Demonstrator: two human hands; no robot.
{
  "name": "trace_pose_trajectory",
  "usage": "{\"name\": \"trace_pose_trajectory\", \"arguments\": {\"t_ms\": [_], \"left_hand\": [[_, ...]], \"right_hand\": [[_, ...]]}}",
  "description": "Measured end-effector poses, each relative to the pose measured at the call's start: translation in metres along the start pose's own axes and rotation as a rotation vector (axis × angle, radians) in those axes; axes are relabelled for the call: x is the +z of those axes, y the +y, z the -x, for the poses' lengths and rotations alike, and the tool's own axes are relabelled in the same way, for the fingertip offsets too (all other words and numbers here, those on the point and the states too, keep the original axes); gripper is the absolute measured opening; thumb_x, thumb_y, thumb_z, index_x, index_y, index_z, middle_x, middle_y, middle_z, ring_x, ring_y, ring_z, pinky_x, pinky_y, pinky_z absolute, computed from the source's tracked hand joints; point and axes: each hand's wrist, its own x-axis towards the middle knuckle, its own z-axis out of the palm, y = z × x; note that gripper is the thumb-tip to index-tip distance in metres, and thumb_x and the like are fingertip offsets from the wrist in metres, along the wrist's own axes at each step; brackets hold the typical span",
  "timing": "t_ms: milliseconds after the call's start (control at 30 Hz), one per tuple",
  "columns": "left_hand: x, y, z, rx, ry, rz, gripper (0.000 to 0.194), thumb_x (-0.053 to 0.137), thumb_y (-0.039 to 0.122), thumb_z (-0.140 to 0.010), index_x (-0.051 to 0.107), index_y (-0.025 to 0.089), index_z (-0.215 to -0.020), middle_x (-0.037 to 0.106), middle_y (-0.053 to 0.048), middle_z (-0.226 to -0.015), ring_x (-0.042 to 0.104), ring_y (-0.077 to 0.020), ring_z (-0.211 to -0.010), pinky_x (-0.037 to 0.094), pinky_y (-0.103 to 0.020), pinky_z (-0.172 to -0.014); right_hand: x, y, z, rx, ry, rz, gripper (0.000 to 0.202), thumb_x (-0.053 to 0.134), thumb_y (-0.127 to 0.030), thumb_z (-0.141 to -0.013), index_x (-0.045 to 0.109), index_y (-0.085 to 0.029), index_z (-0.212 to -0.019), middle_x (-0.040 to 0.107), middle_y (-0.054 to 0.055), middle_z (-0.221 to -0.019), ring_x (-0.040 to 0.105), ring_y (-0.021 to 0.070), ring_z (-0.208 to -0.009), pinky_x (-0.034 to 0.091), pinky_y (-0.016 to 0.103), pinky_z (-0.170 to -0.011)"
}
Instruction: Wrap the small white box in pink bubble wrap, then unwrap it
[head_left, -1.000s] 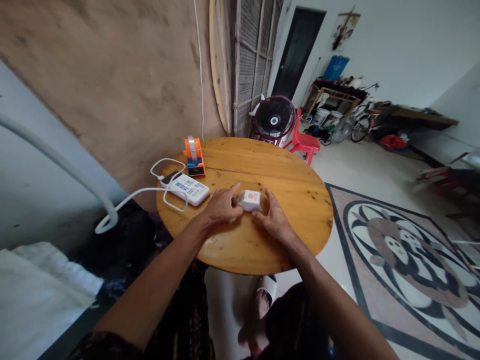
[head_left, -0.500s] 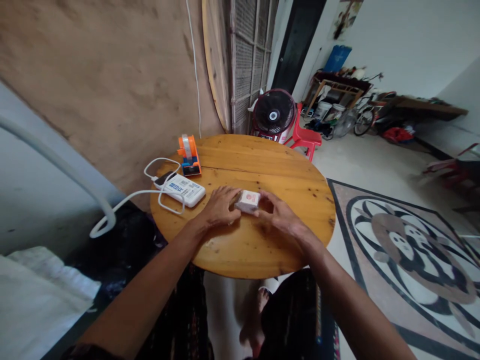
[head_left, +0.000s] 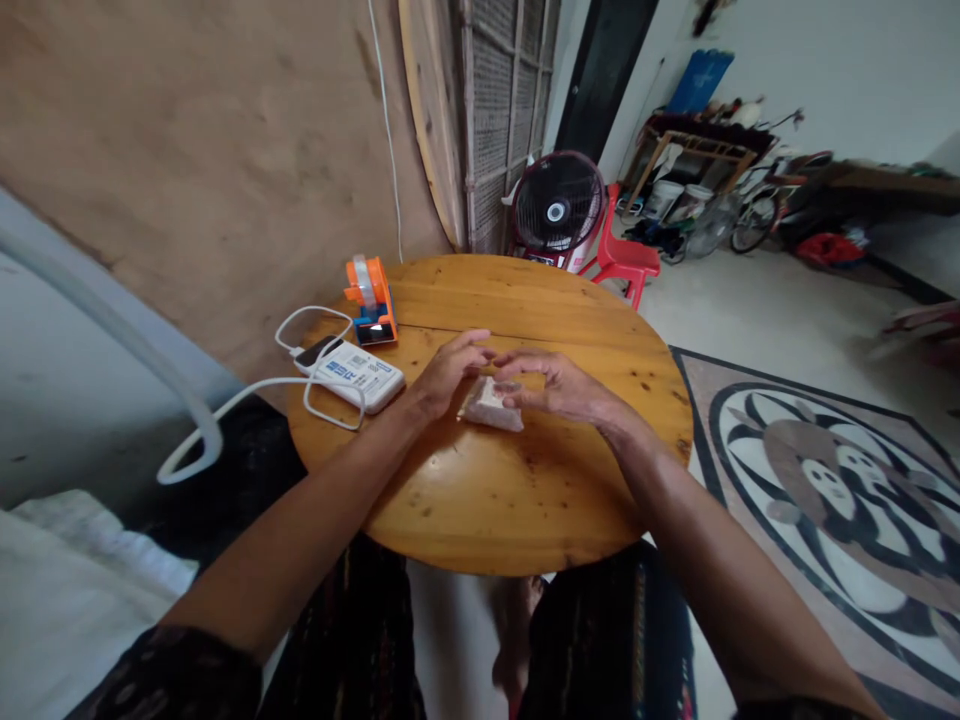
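A small whitish block-shaped packet [head_left: 491, 410] in clear wrapping lies on the round wooden table [head_left: 510, 500], tilted a little to my view. At its far left side, my left hand [head_left: 448, 375] is open, fingers stretched forward over the table. My right hand [head_left: 559, 385] arches over the packet's right side, open, with the thumb crossing above the packet's top and the fingers reaching toward the left fingertips. Whether the thumb touches the packet, I cannot tell. Part of the packet's top is hidden by that hand.
Left on the table lies a white power bank [head_left: 360, 375] with a looped white cable [head_left: 277, 385]. Behind it stands an orange and blue tape dispenser [head_left: 373, 300]. Beyond the far edge are a fan [head_left: 556, 210] and a red plastic chair [head_left: 626, 255].
Both hands have loosened from the packet's sides and risen over its far side, fingertips drawing closer together. The packet has turned slightly. The view has shifted a little.
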Motion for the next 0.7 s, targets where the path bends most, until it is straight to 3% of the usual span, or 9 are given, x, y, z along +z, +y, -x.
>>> {"name": "trace_pose_trajectory", "arguments": {"t_ms": [100,200,367,500,600,700], "left_hand": [[0.001,-0.005,-0.001,-0.017,0.014,0.034,0.053,0.053,0.018,-0.068,0.056,0.011,-0.12,0.071,-0.008,-0.097,0.066,-0.0179,-0.086,0.052,-0.032,-0.081],[-0.003,-0.007,0.003,-0.027,0.006,0.022,0.047,0.053,0.017,-0.067,0.061,0.011,-0.113,0.072,-0.006,-0.09,0.065,-0.0163,-0.082,0.051,-0.031,-0.08],[-0.01,-0.003,0.003,-0.061,-0.109,0.083,0.045,0.053,0.011,-0.059,0.065,0.012,-0.102,0.073,-0.007,-0.097,0.066,-0.0178,-0.092,0.049,-0.031,-0.085],[-0.012,0.001,0.003,-0.095,-0.123,0.085,0.048,0.052,0.008,-0.057,0.066,0.011,-0.102,0.073,-0.008,-0.099,0.066,-0.0179,-0.093,0.048,-0.032,-0.089],[-0.012,0.003,0.004,-0.109,-0.135,0.057,0.051,0.051,0.008,-0.059,0.067,0.01,-0.107,0.073,-0.01,-0.102,0.066,-0.0194,-0.095,0.048,-0.035,-0.09],[-0.013,0.003,0.006,-0.075,-0.147,0.008,0.049,0.052,0.01,-0.061,0.068,0.012,-0.107,0.073,-0.01,-0.103,0.066,-0.0208,-0.097,0.049,-0.037,-0.091]], "right_hand": [[0.001,0.004,-0.003,-0.035,-0.034,0.012,0.018,0.074,-0.033,-0.077,0.074,-0.025,-0.093,0.07,0.002,-0.113,0.064,0.0207,-0.109,0.047,0.04,-0.1],[0.004,0.006,-0.002,-0.054,0.031,0.04,0.012,0.074,-0.032,-0.078,0.075,-0.024,-0.088,0.07,0.003,-0.113,0.065,0.0203,-0.108,0.048,0.039,-0.099],[0.016,0.01,-0.003,-0.118,0.152,0.096,0.014,0.066,-0.033,-0.086,0.073,-0.023,-0.079,0.073,0.004,-0.101,0.068,0.019,-0.098,0.051,0.036,-0.092],[0.018,0.014,-0.003,-0.058,0.228,0.113,0.019,0.06,-0.035,-0.09,0.069,-0.021,-0.082,0.073,0.005,-0.093,0.068,0.0192,-0.09,0.052,0.036,-0.086],[0.014,0.013,0.0,-0.011,0.277,0.08,0.019,0.061,-0.038,-0.089,0.069,-0.021,-0.086,0.072,0.006,-0.102,0.068,0.0204,-0.095,0.052,0.037,-0.087],[0.015,0.007,0.001,-0.028,0.216,0.064,0.019,0.072,-0.039,-0.081,0.07,-0.024,-0.093,0.07,0.005,-0.113,0.066,0.0222,-0.106,0.049,0.04,-0.095]]}}
